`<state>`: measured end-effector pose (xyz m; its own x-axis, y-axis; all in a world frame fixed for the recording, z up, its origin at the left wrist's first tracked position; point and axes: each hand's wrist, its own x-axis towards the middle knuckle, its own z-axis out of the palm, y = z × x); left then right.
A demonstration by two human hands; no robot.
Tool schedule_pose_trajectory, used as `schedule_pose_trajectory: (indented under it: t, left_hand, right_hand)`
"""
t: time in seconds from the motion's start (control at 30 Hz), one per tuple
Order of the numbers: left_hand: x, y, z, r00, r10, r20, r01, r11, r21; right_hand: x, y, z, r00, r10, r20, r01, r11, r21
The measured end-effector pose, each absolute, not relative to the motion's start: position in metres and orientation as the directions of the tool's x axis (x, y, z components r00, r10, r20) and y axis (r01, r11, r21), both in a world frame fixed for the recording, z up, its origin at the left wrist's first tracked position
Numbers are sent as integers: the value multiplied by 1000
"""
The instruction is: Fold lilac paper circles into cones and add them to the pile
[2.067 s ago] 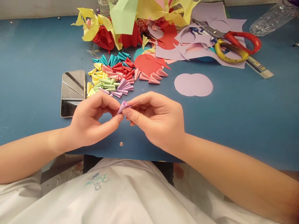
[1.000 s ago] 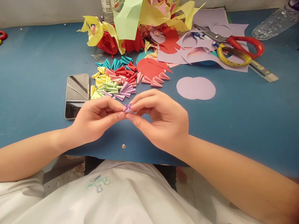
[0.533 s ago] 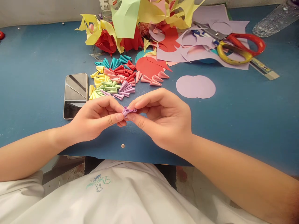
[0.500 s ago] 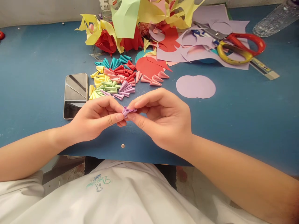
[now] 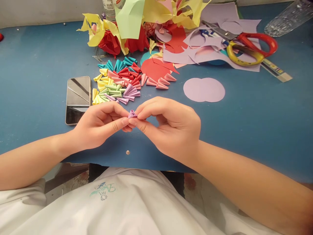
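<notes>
Between my two hands is a small rolled piece of purple paper (image 5: 132, 114), its curled open end showing. My left hand (image 5: 101, 125) pinches its left side between thumb and fingers. The thumb and forefinger of my right hand (image 5: 171, 127) close on its right side, and the fingertips partly hide it. Just beyond my hands lies a pile of small paper cones (image 5: 114, 80) in teal, red, pink, yellow, green and purple. Two overlapping purple paper discs (image 5: 204, 89) rest on the blue table to the right.
A phone (image 5: 78, 99) lies left of the cones. Scissors (image 5: 246, 49) with red and yellow handles sit on purple paper scraps (image 5: 207, 55) at the back right. Crumpled coloured paper (image 5: 132, 19) and a clear bottle (image 5: 288, 19) are at the back.
The loose flap at the right of the purple paper has been wrapped in, so the roll is more compact. My right fingers have shifted slightly around it.
</notes>
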<state>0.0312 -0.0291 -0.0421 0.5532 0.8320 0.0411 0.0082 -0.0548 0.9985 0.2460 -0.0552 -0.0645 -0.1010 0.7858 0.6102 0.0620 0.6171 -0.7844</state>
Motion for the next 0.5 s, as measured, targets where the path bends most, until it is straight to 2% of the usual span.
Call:
schedule_pose_trajectory:
  t: [0.17,0.33,0.5]
  left_hand:
    - [32,-32,-42,573,815,90,39,-137,990]
    - [31,-32,-47,612,762,214,56,-311,949]
    - [28,-25,-48,662,620,422,111,-637,763]
  right_hand:
    - [252,-49,-64,-174,713,680,200,701,-684]
    - [250,-52,-66,-151,712,686,147,702,-697]
    - [248,-53,-67,-141,714,686,118,700,-705]
